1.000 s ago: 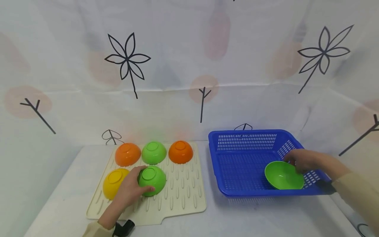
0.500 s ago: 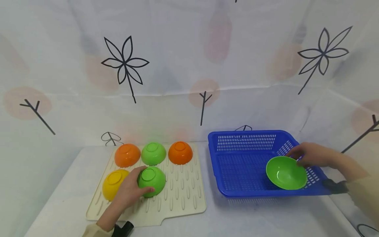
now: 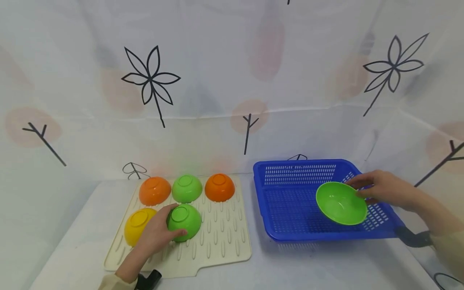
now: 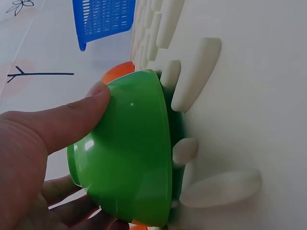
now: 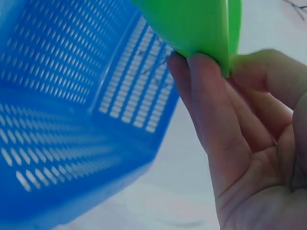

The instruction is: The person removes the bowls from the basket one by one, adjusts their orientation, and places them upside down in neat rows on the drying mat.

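On the cream draining board (image 3: 226, 257), a green bowl (image 3: 190, 225) sits upside down with my left hand (image 3: 159, 230) curled round its side. The left wrist view shows the thumb on the wall of this bowl (image 4: 134, 143), its rim against the board's raised pegs. Over the blue basket (image 3: 286, 233), my right hand (image 3: 386, 188) pinches a second green bowl (image 3: 340, 203) by the rim. This bowl is tilted, its inside facing me. In the right wrist view, thumb and fingers press the rim of that bowl (image 5: 192, 26) from both sides.
Behind the left hand's bowl stand an orange bowl (image 3: 154, 191), a light green bowl (image 3: 187, 188) and another orange bowl (image 3: 219, 187), all upside down. An upturned yellow bowl (image 3: 135, 227) lies left of the left hand. A patterned cloth (image 3: 217, 72) hangs behind.
My right hand has lifted its green bowl up from low in the basket and then shifted it slightly left. The left hand and its bowl have stayed in place.
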Demonstrator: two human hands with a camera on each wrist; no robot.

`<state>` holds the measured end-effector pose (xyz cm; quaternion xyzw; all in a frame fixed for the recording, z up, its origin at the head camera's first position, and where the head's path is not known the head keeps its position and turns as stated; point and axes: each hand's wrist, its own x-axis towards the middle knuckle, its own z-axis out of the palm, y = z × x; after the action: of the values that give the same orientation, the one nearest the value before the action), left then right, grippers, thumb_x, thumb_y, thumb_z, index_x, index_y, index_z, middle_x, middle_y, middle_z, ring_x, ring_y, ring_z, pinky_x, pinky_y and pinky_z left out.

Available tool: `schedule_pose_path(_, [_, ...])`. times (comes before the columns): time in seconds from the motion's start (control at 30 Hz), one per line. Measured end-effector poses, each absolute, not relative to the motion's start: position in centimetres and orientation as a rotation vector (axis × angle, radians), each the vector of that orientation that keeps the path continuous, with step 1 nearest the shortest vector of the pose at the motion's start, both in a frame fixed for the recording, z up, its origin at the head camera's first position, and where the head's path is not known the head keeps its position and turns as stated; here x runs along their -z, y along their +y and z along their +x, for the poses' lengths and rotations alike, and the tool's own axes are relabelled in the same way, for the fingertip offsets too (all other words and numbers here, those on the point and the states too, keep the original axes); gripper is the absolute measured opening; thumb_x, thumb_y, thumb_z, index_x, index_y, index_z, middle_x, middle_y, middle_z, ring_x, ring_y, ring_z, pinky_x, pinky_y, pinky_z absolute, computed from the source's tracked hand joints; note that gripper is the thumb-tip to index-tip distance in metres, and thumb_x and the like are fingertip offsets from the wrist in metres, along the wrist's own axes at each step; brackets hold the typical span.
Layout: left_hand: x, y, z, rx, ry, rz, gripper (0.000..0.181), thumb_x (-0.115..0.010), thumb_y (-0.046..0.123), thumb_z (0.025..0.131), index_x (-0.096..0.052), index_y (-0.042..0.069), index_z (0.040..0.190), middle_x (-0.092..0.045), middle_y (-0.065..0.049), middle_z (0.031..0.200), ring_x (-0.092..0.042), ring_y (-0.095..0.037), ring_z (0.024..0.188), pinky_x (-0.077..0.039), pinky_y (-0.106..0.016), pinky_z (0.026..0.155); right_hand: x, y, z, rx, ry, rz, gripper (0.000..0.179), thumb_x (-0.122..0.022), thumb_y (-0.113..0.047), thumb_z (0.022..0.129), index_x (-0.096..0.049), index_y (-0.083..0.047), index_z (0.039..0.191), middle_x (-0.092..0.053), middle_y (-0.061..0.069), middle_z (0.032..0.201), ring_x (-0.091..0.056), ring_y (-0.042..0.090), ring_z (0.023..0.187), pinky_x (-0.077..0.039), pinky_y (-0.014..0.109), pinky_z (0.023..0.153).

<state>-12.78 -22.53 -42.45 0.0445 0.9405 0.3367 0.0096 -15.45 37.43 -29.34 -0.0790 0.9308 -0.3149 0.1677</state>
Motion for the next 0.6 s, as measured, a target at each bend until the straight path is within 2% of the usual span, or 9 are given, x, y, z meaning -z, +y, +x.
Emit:
schedule_pose_path(0.23, [43.0,-22.5,-12.8,-1.045,2.955,0.148,0.09,-0.09,0.033,0.072,-0.045,0.005,0.145,-0.051,-0.022,0.142,-0.051,-0.041,0.124,-0.043,-0.06,0.102,29.8,35.5,-14.6,0.927,2.758,-0.255,0.045,-0.065,-0.014,0.095,-0.055,0.009,0.133,-0.063,0.026,0.122,-0.066,0.031,0.1,-0.061,0.035,0.073])
schedule_pose_path(0.47, [43.6,-22.4,-12.8,-1.052,2.972,0.169,0.085,-0.09,0.031,0.072,-0.048,0.011,0.144,-0.052,-0.018,0.141,-0.052,-0.038,0.124,-0.043,-0.06,0.102,30.5,33.4,-13.8,1.006,2.795,-0.262,0.045,-0.064,-0.011,0.095,-0.055,0.009,0.135,-0.062,0.03,0.122,-0.068,0.034,0.097,-0.061,0.033,0.07])
schedule_pose_path(0.6, [44.0,-22.3,-12.8,-1.048,2.979,0.164,0.085,-0.09,0.032,0.072,-0.049,0.012,0.144,-0.052,-0.017,0.141,-0.052,-0.038,0.124,-0.042,-0.06,0.102,30.7,32.0,-13.2,1.061,2.789,-0.267,0.047,-0.065,-0.016,0.096,-0.055,0.005,0.136,-0.06,0.029,0.128,-0.069,0.031,0.098,-0.061,0.032,0.071])
